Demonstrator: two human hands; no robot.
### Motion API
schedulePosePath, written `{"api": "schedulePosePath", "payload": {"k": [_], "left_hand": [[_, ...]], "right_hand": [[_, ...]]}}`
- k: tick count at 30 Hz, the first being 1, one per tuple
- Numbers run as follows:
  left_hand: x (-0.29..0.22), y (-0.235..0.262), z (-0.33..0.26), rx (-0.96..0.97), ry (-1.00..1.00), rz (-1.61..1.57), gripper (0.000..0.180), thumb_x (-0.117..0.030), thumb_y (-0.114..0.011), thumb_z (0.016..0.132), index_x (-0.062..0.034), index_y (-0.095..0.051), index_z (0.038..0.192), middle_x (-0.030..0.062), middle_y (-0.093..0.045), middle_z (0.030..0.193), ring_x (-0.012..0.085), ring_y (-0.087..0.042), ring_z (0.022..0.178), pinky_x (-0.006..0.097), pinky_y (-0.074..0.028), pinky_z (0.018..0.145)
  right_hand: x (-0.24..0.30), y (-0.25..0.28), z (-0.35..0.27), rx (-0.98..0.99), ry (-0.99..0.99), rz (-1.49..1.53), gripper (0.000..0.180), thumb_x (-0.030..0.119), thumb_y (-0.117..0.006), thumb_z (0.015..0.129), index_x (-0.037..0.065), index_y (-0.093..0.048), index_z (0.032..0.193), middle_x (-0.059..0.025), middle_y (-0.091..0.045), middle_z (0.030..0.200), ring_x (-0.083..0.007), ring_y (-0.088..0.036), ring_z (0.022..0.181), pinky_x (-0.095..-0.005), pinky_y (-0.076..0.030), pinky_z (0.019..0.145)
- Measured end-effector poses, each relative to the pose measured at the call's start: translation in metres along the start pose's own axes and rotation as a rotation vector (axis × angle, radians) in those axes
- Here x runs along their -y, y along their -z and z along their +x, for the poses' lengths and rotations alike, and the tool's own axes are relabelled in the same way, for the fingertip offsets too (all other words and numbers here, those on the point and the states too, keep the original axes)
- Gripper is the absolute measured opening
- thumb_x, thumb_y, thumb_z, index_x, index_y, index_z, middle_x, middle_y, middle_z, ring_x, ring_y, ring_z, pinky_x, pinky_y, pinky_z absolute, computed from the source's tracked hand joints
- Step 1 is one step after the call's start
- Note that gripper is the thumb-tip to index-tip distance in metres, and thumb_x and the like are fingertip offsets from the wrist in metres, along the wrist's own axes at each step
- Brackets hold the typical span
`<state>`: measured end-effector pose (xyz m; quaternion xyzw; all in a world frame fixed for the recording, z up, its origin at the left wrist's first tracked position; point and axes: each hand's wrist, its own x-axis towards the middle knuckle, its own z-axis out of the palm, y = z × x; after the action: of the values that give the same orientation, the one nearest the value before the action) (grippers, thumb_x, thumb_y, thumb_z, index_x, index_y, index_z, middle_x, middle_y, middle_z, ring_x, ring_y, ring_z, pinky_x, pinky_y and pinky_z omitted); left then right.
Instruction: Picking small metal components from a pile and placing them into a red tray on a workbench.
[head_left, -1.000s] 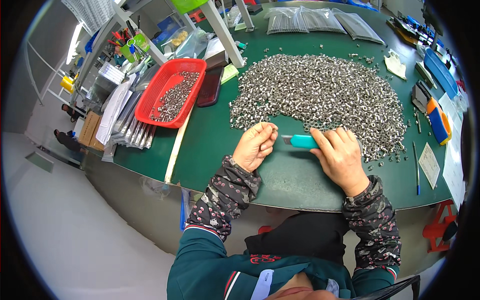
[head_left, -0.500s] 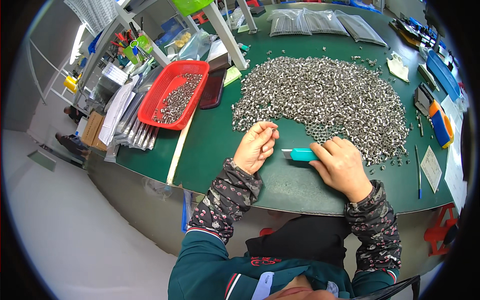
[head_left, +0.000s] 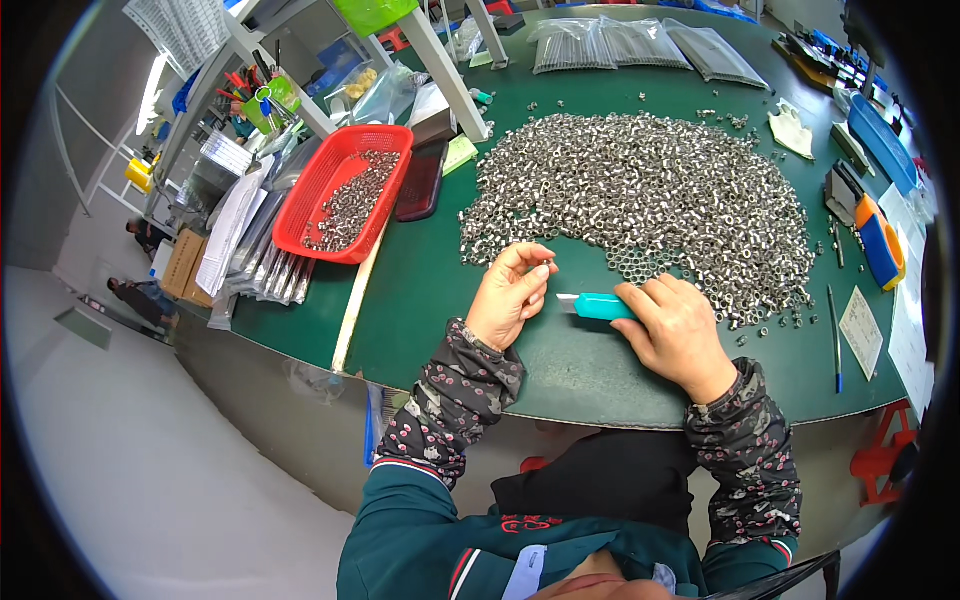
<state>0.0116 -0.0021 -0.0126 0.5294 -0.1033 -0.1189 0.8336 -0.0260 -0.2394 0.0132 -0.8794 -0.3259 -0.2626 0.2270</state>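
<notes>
Looking down from my head, my right hand (head_left: 678, 335) sits right of centre in the frame, fingers wrapped around a teal-handled tool (head_left: 598, 306) whose pale tip sticks out toward the left. The tool lies low over the green table (head_left: 440, 300), just below the near edge of the big heap of small metal nuts (head_left: 650, 195) that fills the upper middle of the frame.

My left hand (head_left: 508, 297) is at the centre, just left of the tool's tip. Its fingertips (head_left: 540, 270) are pinched together, raised a little off the table; whatever sits between them is too small for me to make out. The hand is close to the lower left fringe of the heap, not buried in it.

In the upper left, a red plastic basket (head_left: 315, 195) holds a smaller batch of the same metal parts, with a dark flat tray (head_left: 420, 182) just beside it on its right. Clear bags (head_left: 640, 45) lie along the top of the frame beyond the heap. At the right edge a blue and orange tool (head_left: 880, 245) rests on the table, and a pen (head_left: 834, 335) lies lower down, near a small paper slip (head_left: 860, 330).
</notes>
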Motion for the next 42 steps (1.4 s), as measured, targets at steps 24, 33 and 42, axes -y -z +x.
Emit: {"api": "schedulePosePath", "payload": {"k": [24,33,42], "left_hand": [[0.001,-0.006,0.000,-0.079,0.030,0.035,0.021,-0.003,-0.061,0.089,-0.0017,-0.051,0.108,0.0056,-0.058,0.093,0.0020,-0.043,0.054,0.016,-0.031,0.039],[0.000,-0.004,-0.001,-0.059,0.061,-0.029,0.021,-0.003,-0.061,0.089,-0.0031,-0.052,0.108,0.0040,-0.057,0.089,0.0020,-0.043,0.053,0.015,-0.031,0.039],[-0.003,-0.006,0.004,-0.008,0.184,-0.223,0.009,-0.006,-0.053,0.092,-0.0035,-0.056,0.100,0.0037,-0.054,0.088,0.0072,-0.045,0.063,0.018,-0.034,0.044]], "right_hand": [[0.003,-0.003,-0.001,0.001,-0.142,0.065,0.023,0.021,-0.068,0.080,0.007,-0.061,0.096,-0.0074,-0.053,0.067,-0.0253,-0.057,0.066,-0.0386,-0.048,0.058],[0.003,-0.005,0.003,-0.147,-0.055,-0.051,0.032,0.017,-0.072,0.074,0.007,-0.061,0.102,-0.0074,-0.053,0.070,-0.0245,-0.055,0.067,-0.0362,-0.046,0.059],[-0.018,0.002,0.006,-0.349,-0.214,-0.031,0.027,0.016,-0.069,0.078,0.006,-0.062,0.103,-0.0088,-0.054,0.070,-0.0261,-0.055,0.065,-0.0374,-0.045,0.057]]}}
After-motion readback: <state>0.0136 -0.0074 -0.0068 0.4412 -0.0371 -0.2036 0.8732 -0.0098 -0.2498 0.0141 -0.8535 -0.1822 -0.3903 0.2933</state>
